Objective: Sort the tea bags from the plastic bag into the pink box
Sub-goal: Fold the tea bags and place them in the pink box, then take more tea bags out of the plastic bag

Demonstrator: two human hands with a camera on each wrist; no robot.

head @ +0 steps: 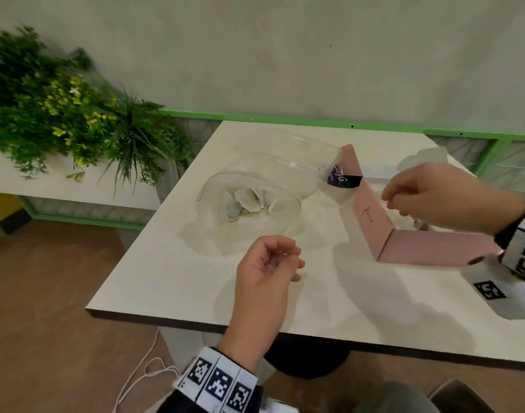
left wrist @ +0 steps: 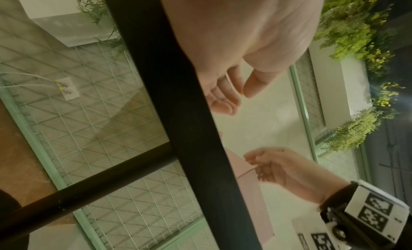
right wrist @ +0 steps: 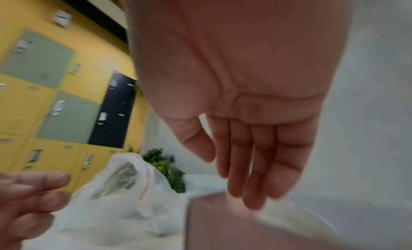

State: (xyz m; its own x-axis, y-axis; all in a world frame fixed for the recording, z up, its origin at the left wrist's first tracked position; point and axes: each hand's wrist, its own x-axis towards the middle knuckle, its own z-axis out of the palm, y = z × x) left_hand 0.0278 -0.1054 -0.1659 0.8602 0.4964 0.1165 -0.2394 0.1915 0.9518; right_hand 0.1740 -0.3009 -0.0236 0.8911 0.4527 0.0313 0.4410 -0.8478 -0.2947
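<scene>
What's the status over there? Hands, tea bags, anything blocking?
Left hand empty, loosely curled. Right hand open above pink box. Tea bags remain in plastic bag. Nothing blocking.

White table (head: 172, 263), grey wall (head: 285, 55), plants (head: 61, 114)

Bare table (head: 172, 281) betw. plastic bag (head: 249, 201) & pink box (head: 428, 245); box wall blocks.

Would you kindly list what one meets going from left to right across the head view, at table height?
Green plants → plastic bag with tea bags → left hand → pink box → right hand.
</scene>
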